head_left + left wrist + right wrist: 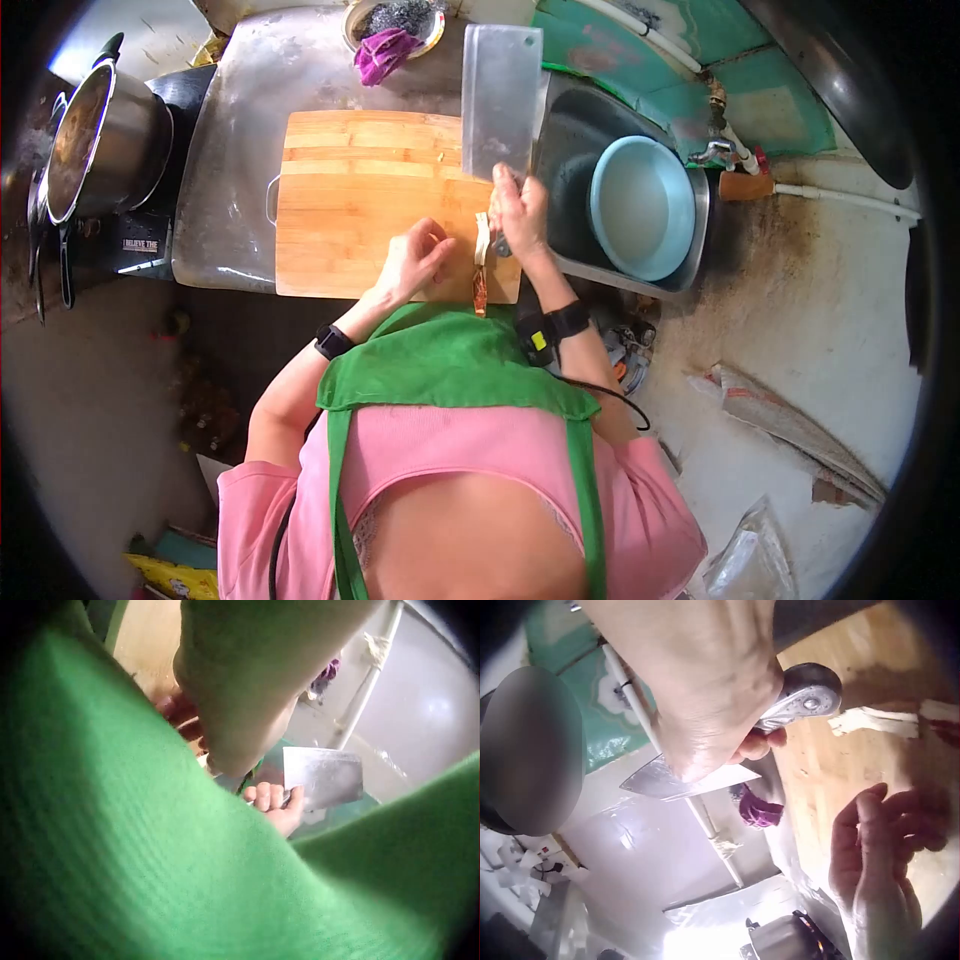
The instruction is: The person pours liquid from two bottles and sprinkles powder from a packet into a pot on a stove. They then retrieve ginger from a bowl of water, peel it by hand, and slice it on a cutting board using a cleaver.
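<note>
My right hand (520, 215) grips a cleaver (500, 100) by its handle, its broad blade raised and pointing away over the right side of the wooden cutting board (360, 200). In the right wrist view the metal handle butt (810, 697) sticks out behind the fist. Below it on the board lies a narrow strip (482, 240), pale at one end and reddish-brown at the other, like fatty meat. My left hand (415, 260) is just left of the strip, fingers loosely bent with nothing in them. The green apron (187, 862) hides much of the left wrist view.
Right of the board, a light blue basin (643, 210) with cloudy liquid sits in the metal sink (570, 120), near a tap (715, 152). A steel pot (100, 140) stands at the left. A purple cloth (386, 54) lies on a bowl at the back.
</note>
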The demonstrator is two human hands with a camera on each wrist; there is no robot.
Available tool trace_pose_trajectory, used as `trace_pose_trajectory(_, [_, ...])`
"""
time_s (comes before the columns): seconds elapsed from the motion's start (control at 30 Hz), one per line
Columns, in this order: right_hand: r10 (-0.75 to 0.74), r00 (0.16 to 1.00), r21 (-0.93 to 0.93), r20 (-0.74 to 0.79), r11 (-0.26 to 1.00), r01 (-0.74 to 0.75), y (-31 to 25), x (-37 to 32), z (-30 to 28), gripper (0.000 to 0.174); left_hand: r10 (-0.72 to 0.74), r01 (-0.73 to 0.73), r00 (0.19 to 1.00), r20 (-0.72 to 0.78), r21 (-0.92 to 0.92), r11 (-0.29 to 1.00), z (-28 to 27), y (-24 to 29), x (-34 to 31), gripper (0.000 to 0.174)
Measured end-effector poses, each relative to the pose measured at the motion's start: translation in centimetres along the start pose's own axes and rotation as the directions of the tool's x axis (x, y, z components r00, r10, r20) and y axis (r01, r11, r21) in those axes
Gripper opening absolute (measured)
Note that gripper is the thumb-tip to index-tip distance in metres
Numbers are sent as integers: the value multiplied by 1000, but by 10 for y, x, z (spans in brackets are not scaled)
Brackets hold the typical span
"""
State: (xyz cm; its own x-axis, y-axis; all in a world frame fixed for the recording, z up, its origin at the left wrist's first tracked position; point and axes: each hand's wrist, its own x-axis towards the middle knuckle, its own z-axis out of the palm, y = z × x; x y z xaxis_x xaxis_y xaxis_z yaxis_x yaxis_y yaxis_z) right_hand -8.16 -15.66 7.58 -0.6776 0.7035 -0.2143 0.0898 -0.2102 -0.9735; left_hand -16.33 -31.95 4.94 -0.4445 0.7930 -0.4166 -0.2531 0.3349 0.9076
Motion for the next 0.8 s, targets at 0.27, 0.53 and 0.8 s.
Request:
trace_pose_trajectory(0.27, [-151, 985, -18, -84, 989, 150, -42, -3, -18, 26, 447, -816, 577, 683, 485, 313, 19, 19, -5, 35])
trace_pose_trajectory(0.53, [-69, 989, -31, -128, 997, 65, -33, -15, -22, 34, 409, -412, 905, 118, 491, 768, 3, 24, 9, 13])
trace_pose_trajectory(0.8, [-7, 998, -61, -70, 998, 2, -26, -28, -19, 30, 25, 36, 992, 126, -461, 887, -31, 27, 28, 30])
